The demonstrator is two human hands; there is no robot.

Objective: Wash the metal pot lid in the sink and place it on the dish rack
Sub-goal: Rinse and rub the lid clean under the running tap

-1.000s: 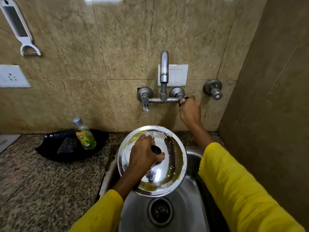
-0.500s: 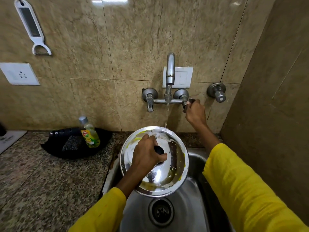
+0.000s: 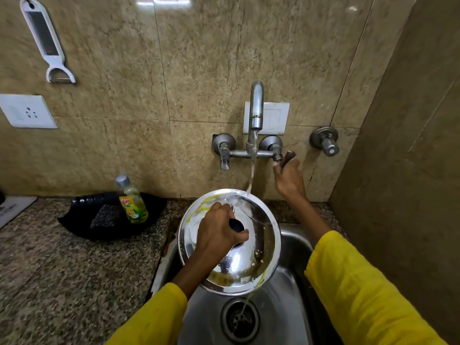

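A round metal pot lid (image 3: 251, 257) with yellowish smears is held tilted over the steel sink (image 3: 291, 247). My left hand (image 3: 216, 232) grips its black knob (image 3: 236, 225). Water runs from the wall tap (image 3: 256, 108) onto the lid's far rim and drips off the near rim toward the drain (image 3: 240, 319). My right hand (image 3: 288, 178) is closed on the tap's right lever handle (image 3: 286, 158). No dish rack is in view.
A dish soap bottle (image 3: 132, 202) stands in a black tray (image 3: 82, 220) with a scrubber on the speckled counter (image 3: 62, 282), left of the sink. A peeler (image 3: 47, 43) hangs on the wall. A side wall closes in on the right.
The tap went from dry to a thin trickle to a full stream hitting the lid. My right hand turned the lever; my left hand kept the lid in place.
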